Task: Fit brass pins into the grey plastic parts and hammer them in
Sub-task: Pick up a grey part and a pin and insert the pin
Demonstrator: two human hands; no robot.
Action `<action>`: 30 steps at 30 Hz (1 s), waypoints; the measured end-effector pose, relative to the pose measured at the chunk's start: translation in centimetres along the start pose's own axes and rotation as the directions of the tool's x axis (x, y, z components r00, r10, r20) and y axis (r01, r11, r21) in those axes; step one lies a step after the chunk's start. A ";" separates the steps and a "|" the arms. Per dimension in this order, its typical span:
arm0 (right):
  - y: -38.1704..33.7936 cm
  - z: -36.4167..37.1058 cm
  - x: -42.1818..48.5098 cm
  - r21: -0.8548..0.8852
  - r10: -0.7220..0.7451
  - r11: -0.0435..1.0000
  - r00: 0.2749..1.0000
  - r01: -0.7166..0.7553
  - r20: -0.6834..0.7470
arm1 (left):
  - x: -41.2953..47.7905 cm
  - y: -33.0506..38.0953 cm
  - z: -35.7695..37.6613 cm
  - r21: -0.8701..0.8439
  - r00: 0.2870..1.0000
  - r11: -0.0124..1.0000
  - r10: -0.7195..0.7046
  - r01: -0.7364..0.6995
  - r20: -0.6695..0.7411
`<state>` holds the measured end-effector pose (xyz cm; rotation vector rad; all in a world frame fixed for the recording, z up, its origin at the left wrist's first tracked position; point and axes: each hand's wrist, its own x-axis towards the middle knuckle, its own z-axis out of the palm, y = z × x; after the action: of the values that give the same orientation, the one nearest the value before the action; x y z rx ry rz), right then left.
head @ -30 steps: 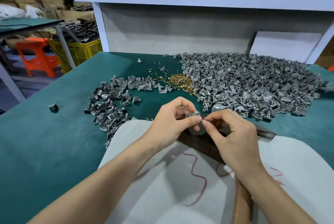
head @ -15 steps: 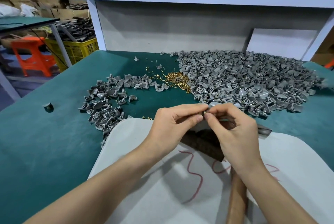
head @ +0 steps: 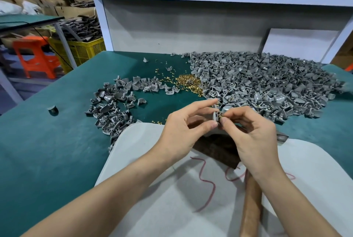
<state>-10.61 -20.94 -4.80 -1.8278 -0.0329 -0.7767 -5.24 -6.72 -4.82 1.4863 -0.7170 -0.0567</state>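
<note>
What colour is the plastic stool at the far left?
The stool is orange; the head view shows it.

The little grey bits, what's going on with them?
A person's left hand holds one grey plastic part and the right hand pinches a brass pin against it. The hammer lies untouched on the white pad below. A big pile of grey parts and a small heap of brass pins sit on the green table.

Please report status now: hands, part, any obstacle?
Left hand pinches grey part. Right hand pinches brass pin at it. Hammer lies beneath right forearm, untouched.
</note>
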 end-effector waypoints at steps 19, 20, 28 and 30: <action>0.0 0.0 0.0 -0.090 0.047 0.995 0.999 -0.047 -0.005 | 0.1 -0.5 -0.1 -0.081 1.000 0.997 -0.015 0.015 0.005; 0.0 0.0 0.0 -0.088 0.050 0.995 0.999 -0.050 -0.004 | 0.2 -0.5 -0.1 -0.086 1.000 0.996 -0.019 0.019 0.003; 0.0 -0.1 0.1 -0.015 0.084 0.996 0.996 -0.084 0.023 | 0.2 -0.6 -0.2 -0.116 0.999 0.992 -0.038 0.040 0.016; 0.0 -0.2 0.1 -0.001 0.087 0.996 0.996 -0.088 0.036 | 0.2 -0.6 -0.2 -0.119 0.999 0.992 -0.045 0.047 0.018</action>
<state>-10.62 -21.10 -4.74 -1.8300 0.0232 -0.6820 -4.80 -6.72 -5.27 1.3888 -0.6806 -0.1441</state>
